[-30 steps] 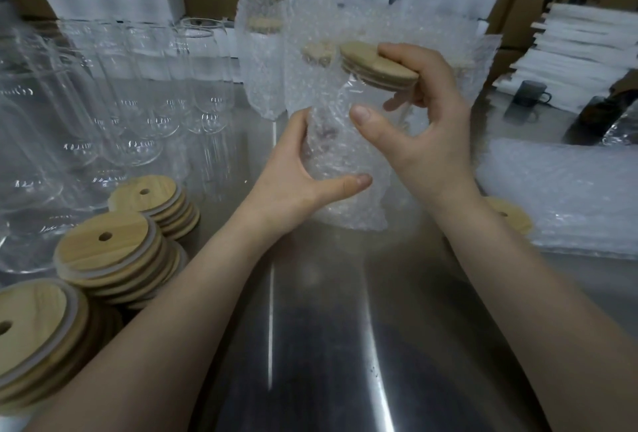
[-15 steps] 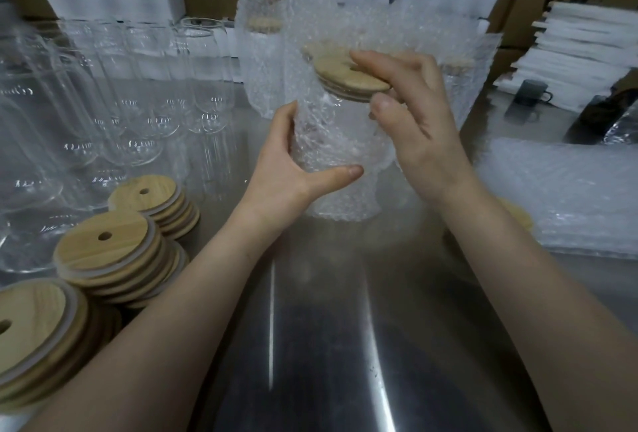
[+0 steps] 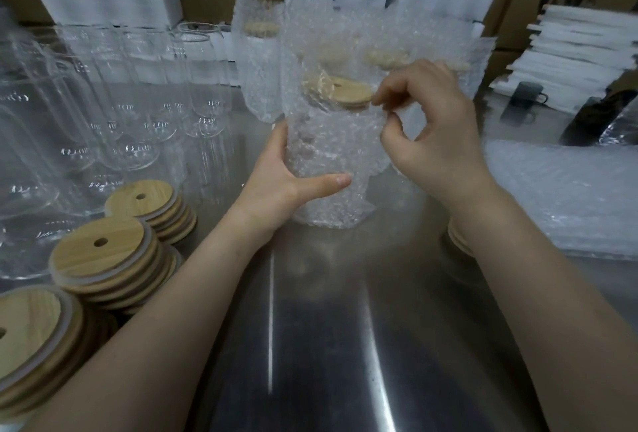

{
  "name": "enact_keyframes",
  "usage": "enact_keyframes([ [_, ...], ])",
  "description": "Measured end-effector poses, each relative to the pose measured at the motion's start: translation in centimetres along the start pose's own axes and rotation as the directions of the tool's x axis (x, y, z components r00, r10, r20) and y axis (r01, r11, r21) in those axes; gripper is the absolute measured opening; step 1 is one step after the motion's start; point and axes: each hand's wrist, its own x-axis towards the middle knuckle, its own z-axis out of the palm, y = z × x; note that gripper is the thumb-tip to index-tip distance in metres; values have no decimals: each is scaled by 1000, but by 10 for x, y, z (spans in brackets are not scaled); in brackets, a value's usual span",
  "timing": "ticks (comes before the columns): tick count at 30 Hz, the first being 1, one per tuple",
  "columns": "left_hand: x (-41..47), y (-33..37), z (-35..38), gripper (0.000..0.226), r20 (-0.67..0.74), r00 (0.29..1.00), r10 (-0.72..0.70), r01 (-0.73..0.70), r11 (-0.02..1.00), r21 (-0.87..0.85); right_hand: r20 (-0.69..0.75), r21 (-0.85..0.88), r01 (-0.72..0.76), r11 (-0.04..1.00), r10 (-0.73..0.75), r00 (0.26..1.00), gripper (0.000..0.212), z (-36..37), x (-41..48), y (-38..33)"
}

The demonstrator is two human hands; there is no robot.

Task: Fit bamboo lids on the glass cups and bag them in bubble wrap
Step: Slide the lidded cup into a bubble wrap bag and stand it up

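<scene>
The cup (image 3: 331, 148) (upright, lid (image 3: 340, 91) seated) is enclosed in its bag (image 3: 310, 34) at centre, gripped low by the left hand (image 3: 286, 186). The bag wall is pinched by the right hand (image 3: 435, 134), just right of the lid, nearer the open top.

One wide-angle head-worn view looks forward and down, close above the left hand (image 3: 283, 186) and right hand (image 3: 438, 141) mid-frame.
</scene>
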Motion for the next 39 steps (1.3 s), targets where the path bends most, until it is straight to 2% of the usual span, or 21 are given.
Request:
enact_keyframes([
  [7, -1, 0, -1, 94, 33, 999, -13, 14, 1000, -24, -267, 82, -39, 996, 60, 962, 14, 3, 1, -8],
  [12, 2, -2, -7, 91, 42, 999, 3, 2, 994, -106, -354, 122, -106, 987, 143, 924, 13, 5, 0, -8],
  [16, 4, -3, -12, 59, 21, 1000, 3, 2, 976, -218, -383, 192, -112, 975, 179, 906, 11, 5, 2, -9],
  [18, 5, -4, -13, 51, -24, 1000, 1, -7, 960, -280, -361, 278, -159, 947, 256, 897, 15, 6, 1, -11],
  [20, 6, -3, -13, 41, -73, 997, -25, -1, 943, -334, -266, 407, -262, 875, 388, 882, 29, 8, 0, -12],
  [23, 7, 0, -12, 24, -164, 984, -64, -8, 913, -409, 52, 564, -492, 663, 566, 823, 56, 11, 1, -12],
  [25, 7, 2, -12, 9, -193, 979, -67, -27, 895, -446, 249, 563, -622, 544, 606, 755, 65, 14, 2, -9],
  [26, 7, 4, -11, 10, -209, 976, -65, -41, 884, -466, 301, 552, -652, 520, 604, 738, 64, 17, 1, -9],
  [28, 8, 8, -12, 16, -237, 970, -47, -79, 864, -496, 314, 562, -649, 512, 594, 741, 57, 21, 0, -9],
  [30, 10, 14, -13, 7, -244, 970, -16, -116, 848, -517, 297, 604, -628, 490, 593, 748, 56, 21, -1, -9],
  [34, 8, 24, -11, 15, -212, 973, 89, -177, 878, -444, 241, 654, -566, 502, 571, 785, 52, 18, 1, -15],
  [37, 7, 31, -8, 25, -229, 963, 143, -219, 911, -351, 170, 665, -499, 555, 538, 825, 29, 14, 2, -19],
  [39, 7, 36, -8, 22, -257, 950, 175, -249, 923, -292, 135, 668, -456, 588, 507, 852, 10, 12, 2, -21],
])
